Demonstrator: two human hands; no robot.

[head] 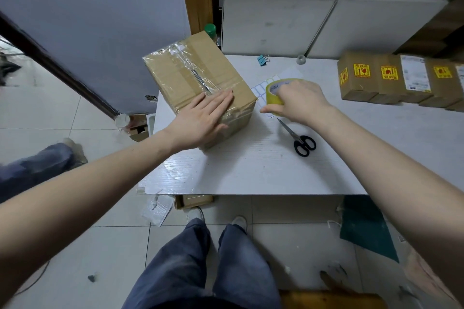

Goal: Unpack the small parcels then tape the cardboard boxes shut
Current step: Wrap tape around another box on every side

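The taping step is in hand. A cardboard box [198, 83] sits at the left end of the white surface [251, 170], about ten o'clock from the middle of it, turned at an angle, with clear tape already shining along its top seam and down the near edge. The left hand [206, 118] lies flat on the box's near top corner, fingers straight, pressing the tape down or steadying the box. The right hand [298, 101] has its grip closed round a yellowish tape roll [273, 94] just beside the box at its three o'clock side; whether a strip runs from roll to box I cannot tell, since clear film on a pale surface hardly shows.

By my judgement the next move calls for either cutting the tape free or drawing a further strip across the lid. The scissors [300, 139] lie near, at five o'clock from the roll, so the right hand would have to put the roll down, or the left hand leave the box, to reach them.

At two o'clock on the surface stands a row of small brown parcels [391, 80] bearing yellow-and-red stickers. A sheet of blank labels [263, 88] lies under the roll, and a blue binder clip [262, 59] at twelve o'clock. Behind are white cabinet panels [276, 25]; below, a tiled floor [62, 113] with scraps.
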